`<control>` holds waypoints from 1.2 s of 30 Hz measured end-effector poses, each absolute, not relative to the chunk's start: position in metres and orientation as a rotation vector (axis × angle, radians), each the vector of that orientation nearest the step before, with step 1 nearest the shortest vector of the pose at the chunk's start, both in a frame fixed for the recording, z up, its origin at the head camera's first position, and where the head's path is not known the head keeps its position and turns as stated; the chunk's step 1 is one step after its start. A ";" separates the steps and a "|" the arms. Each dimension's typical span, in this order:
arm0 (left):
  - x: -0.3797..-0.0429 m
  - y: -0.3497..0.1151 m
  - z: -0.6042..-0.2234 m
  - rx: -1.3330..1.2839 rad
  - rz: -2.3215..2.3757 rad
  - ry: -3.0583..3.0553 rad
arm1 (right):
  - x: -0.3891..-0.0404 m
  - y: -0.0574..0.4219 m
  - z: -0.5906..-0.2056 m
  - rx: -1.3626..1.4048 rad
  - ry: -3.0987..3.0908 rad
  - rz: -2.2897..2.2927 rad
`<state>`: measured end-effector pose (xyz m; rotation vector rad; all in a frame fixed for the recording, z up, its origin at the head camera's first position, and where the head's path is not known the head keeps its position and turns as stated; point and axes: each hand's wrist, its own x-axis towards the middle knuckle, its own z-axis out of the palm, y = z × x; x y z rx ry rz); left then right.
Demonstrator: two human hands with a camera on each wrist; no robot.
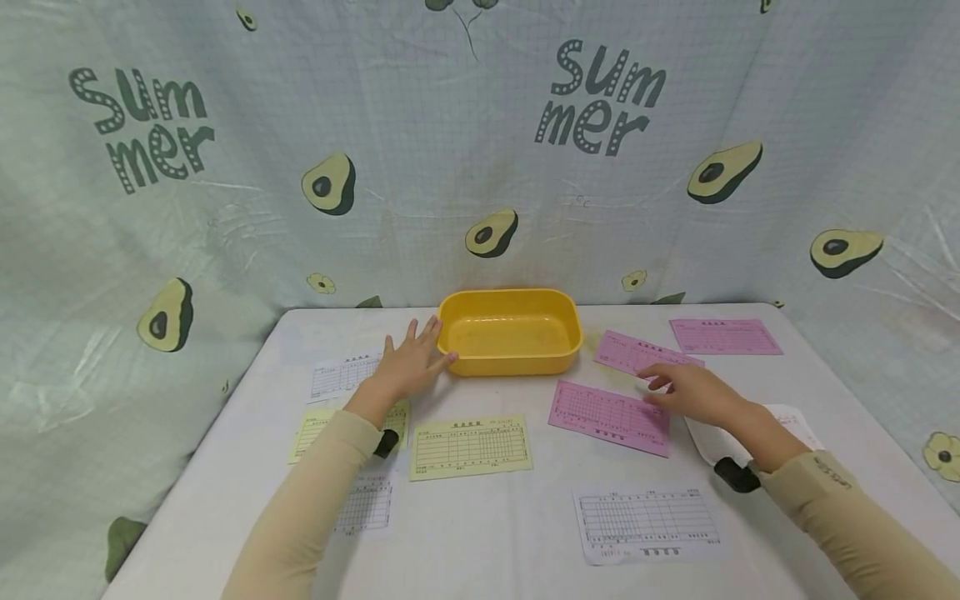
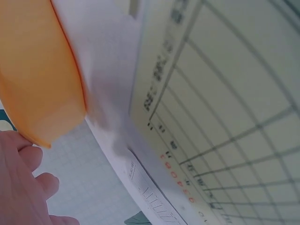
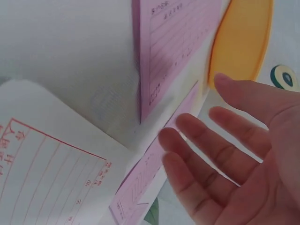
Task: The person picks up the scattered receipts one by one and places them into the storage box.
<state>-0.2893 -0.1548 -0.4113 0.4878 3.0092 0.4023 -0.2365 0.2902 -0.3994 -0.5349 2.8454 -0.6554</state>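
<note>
My left hand (image 1: 408, 365) is spread at the left end of a yellow plastic basin (image 1: 510, 366), its fingers touching the rim or very close to it. The left wrist view shows those fingertips at the basin's (image 2: 44, 70) edge. My right hand (image 1: 693, 393) hovers over the pink slips with nothing in its loosely bent fingers. Below its fingertips lie one pink printed slip (image 1: 607, 415) and, just behind, another pink slip (image 1: 633, 350). In the right wrist view the palm and fingers (image 3: 199, 180) are bare. A white slip with red print (image 3: 56, 173) lies partly under the right forearm.
A third pink slip (image 1: 726, 336) lies at the back right. Yellow slips (image 1: 471, 448) lie left of centre, one partly under my left arm. White printed slips (image 1: 648, 525) lie at the front and at the left. A patterned curtain (image 1: 405, 167) hangs behind the white table (image 1: 502, 542).
</note>
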 end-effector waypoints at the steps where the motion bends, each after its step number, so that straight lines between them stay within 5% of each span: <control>1: -0.289 -0.155 -0.411 0.489 0.400 3.010 | -0.237 0.292 -0.399 -0.540 2.832 -0.662; 36: -0.288 -0.152 -0.409 0.470 0.376 2.995 | -0.238 0.304 -0.410 -0.478 2.636 -0.664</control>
